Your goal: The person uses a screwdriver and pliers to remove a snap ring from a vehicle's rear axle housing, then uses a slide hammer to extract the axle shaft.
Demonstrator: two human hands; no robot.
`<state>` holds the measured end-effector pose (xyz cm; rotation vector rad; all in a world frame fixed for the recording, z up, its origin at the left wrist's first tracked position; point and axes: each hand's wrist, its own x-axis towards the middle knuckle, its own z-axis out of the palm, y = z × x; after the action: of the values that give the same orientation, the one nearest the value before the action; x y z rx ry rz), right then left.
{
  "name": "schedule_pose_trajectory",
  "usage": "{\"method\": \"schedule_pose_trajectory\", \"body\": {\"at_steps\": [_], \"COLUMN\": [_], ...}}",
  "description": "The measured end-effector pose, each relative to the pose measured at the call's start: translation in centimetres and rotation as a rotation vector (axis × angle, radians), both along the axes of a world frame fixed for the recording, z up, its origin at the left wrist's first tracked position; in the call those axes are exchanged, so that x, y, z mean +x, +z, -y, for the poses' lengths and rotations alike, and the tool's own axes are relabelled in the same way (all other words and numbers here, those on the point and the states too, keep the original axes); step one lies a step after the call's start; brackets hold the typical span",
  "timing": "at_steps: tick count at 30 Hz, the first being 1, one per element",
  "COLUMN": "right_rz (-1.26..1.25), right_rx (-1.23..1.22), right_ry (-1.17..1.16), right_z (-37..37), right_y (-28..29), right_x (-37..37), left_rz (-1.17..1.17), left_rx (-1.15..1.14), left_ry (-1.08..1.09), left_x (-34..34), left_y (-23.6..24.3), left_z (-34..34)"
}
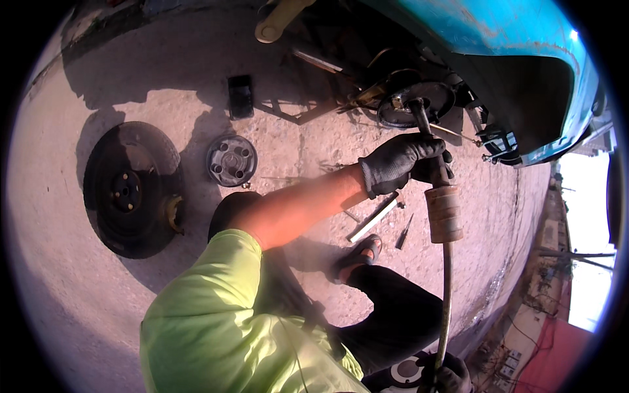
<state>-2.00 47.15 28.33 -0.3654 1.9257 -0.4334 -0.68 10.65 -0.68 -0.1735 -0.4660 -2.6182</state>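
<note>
A long slide hammer (445, 213) with a rusty cylindrical weight reaches from the wheel hub (398, 103) under the vehicle back toward me. My left hand (407, 160), in a dark grey glove, is closed around its shaft between the hub and the weight. Down at the lower edge, my right hand (452, 378), also gloved, is wrapped around the near end of the thin rod; part of it is cut off by the picture's rim. The far tip of the tool meets the hub's centre, inside a round dark plate.
A blue vehicle body (504, 29) overhangs the hub. On the ground at left lie a wheel with tyre (131, 190), a brake drum (232, 161) and a black rectangular object (240, 97). A hammer (375, 219) and a screwdriver (405, 232) lie near my foot.
</note>
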Motion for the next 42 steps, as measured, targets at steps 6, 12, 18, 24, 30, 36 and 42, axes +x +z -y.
{"method": "schedule_pose_trajectory", "body": {"at_steps": [6, 12, 18, 24, 30, 36, 42], "right_rz": [0.125, -0.047, -0.068, -0.008, -0.425, -0.761, -0.723], "right_rx": [-0.005, 0.139, 0.159, 0.074, -0.197, -0.431, 0.038], "right_ry": [-0.09, -0.259, -0.189, -0.184, -0.111, 0.566, 0.706], "right_z": [0.9, 2.5, 2.9, 3.2, 8.0, 24.8, 34.1], "right_y": [-0.6, -3.0, -2.9, -2.7, 0.7, -8.2, -15.6], "right_x": [-0.1, -1.6, -1.5, -1.2, -1.9, -2.8, -4.8], "left_rz": [-0.086, -0.328, 0.181, -0.031, -0.136, -0.244, -0.113], "left_rx": [-0.045, -0.007, -0.203, -0.257, -0.284, -0.026, -0.204], "left_ry": [-0.047, -0.338, -0.204, -0.403, -0.154, -0.408, -0.24], "left_x": [0.6, 1.9, 3.0, 3.9, 2.5, 3.3, 2.9], "left_y": [-0.3, 1.8, 4.4, 5.0, 5.0, 6.2, 5.9], "left_z": [0.6, -4.0, -7.6, -14.3, -16.3, -15.1, -16.2]}}
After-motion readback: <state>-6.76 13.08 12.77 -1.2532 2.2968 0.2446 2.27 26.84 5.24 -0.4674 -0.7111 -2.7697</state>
